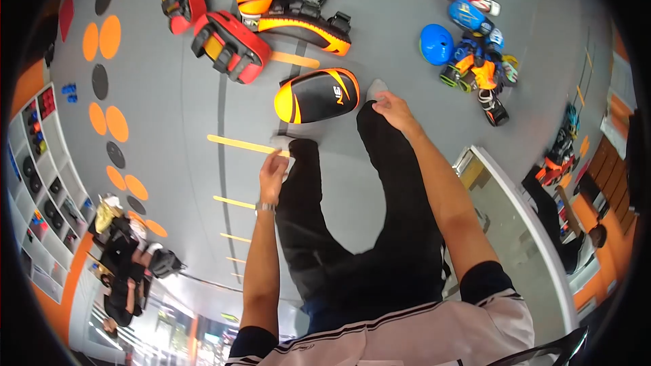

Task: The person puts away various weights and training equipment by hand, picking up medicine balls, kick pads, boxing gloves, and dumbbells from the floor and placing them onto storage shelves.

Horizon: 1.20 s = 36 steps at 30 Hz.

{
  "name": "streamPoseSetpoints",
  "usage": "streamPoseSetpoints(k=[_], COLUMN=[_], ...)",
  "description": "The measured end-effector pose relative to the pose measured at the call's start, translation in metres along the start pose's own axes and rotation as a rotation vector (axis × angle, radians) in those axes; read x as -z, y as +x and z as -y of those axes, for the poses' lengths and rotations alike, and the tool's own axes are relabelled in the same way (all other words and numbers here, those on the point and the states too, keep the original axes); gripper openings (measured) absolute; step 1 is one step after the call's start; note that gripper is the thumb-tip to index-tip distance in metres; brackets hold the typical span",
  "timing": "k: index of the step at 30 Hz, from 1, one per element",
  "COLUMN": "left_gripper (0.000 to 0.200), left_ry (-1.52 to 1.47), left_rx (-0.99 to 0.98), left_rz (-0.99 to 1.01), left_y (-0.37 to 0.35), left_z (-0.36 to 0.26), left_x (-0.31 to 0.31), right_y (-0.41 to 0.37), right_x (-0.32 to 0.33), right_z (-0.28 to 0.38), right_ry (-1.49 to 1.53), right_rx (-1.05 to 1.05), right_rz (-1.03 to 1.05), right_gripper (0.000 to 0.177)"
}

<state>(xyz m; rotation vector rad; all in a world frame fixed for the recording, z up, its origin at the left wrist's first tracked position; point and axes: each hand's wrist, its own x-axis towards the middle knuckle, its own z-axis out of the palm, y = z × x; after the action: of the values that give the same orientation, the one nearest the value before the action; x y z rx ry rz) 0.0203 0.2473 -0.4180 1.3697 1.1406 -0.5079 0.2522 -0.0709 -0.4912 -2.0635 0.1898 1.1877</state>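
Note:
My left hand (pixel 272 175), a watch (pixel 265 207) on its wrist, is beside the lower left leg of my black trousers (pixel 303 213), its fingers loosely bent and apart. Close by is my left foot in a pale sock (pixel 281 141). My right hand (pixel 393 110) is at the right trouser cuff, with the fingers closed on the cloth close to my other sock (pixel 377 87). Between my feet and just beyond them lies a black, orange and yellow strike pad (pixel 317 97).
Red and black kick pads (pixel 232 47) and a curved orange pad (pixel 305 30) lie ahead. To the right are a blue helmet (pixel 436 45) and several gloves (pixel 468 13). A white-framed mirror (pixel 525 213) stands at right; a person (pixel 122 291) is at lower left by shelves (pixel 42 183).

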Motion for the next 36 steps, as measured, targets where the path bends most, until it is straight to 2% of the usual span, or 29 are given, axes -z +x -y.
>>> streamPoseSetpoints(k=[1,4,7,8,10,11,12,13,14,15,18,19,22,24,26,28,30,34,36], left_gripper=[0.043,0.071,0.085,0.091,0.088,0.088,0.087,0.083,0.08,0.079,0.08,0.082,0.086,0.088,0.091,0.097,0.102,0.099,0.104], left_ry=[0.032,0.125,0.267,0.411,0.56,0.234,-0.095,-0.259,-0.274,-0.312,-0.436,-0.444,-0.553,-0.558,-0.59,-0.59,-0.627,-0.558,-0.456], left_rx=[-0.015,-0.085,-0.282,-0.221,-0.147,-0.078,-0.016,0.08,0.157,0.123,0.049,0.067,0.023,-0.117,-0.142,-0.325,-0.376,-0.474,-0.522], left_rz=[-0.015,-0.146,-0.381,-0.476,-0.647,-0.41,-0.178,-0.052,-0.17,-0.182,-0.199,-0.177,-0.223,-0.229,-0.246,-0.276,-0.262,-0.414,-0.572], left_y=[0.034,0.138,0.236,0.254,0.288,0.305,0.312,0.296,0.298,0.288,0.249,0.221,0.157,0.107,0.052,-0.01,-0.066,-0.164,-0.205], left_z=[0.015,0.064,0.109,0.115,0.132,0.142,0.148,0.122,0.135,0.14,0.122,0.093,0.086,0.07,0.056,0.02,-0.005,-0.012,-0.004], left_x=[-0.015,-0.043,-0.062,-0.067,-0.072,-0.06,-0.047,-0.048,-0.051,-0.053,-0.056,-0.056,-0.048,-0.034,-0.017,0.004,0.031,0.081,0.106], right_y=[0.021,0.089,0.149,0.164,0.192,0.199,0.203,0.205,0.201,0.195,0.159,0.148,0.097,0.053,0.005,-0.038,-0.081,-0.16,-0.183], right_x=[-0.004,-0.027,-0.067,-0.084,-0.116,-0.127,-0.13,-0.131,-0.129,-0.126,-0.11,-0.103,-0.078,-0.063,-0.053,-0.046,-0.045,-0.058,-0.077], right_z=[0.0,-0.023,-0.047,-0.059,-0.078,-0.082,-0.087,-0.089,-0.09,-0.087,-0.062,-0.062,-0.029,0.011,0.054,0.089,0.131,0.214,0.24], right_ry=[-0.026,0.016,-0.062,-0.13,-0.271,-0.276,-0.126,0.028,0.183,0.283,0.296,0.24,0.215,0.322,0.455,0.387,0.45,0.423,0.377], right_rx=[0.013,-0.08,-0.096,-0.081,-0.033,-0.086,-0.084,-0.085,-0.091,-0.109,-0.108,-0.056,0.001,0.053,0.087,0.176,0.188,0.272,0.379], right_rz=[-0.013,0.077,0.055,0.022,-0.027,-0.019,0.043,0.1,0.147,0.155,0.134,0.111,0.103,0.138,0.172,0.164,0.221,0.34,0.382], right_gripper=[0.038,0.054,0.081,0.088,0.102,0.102,0.1,0.099,0.097,0.103,0.102,0.102,0.099,0.097,0.102,0.105,0.106,0.107,0.11])
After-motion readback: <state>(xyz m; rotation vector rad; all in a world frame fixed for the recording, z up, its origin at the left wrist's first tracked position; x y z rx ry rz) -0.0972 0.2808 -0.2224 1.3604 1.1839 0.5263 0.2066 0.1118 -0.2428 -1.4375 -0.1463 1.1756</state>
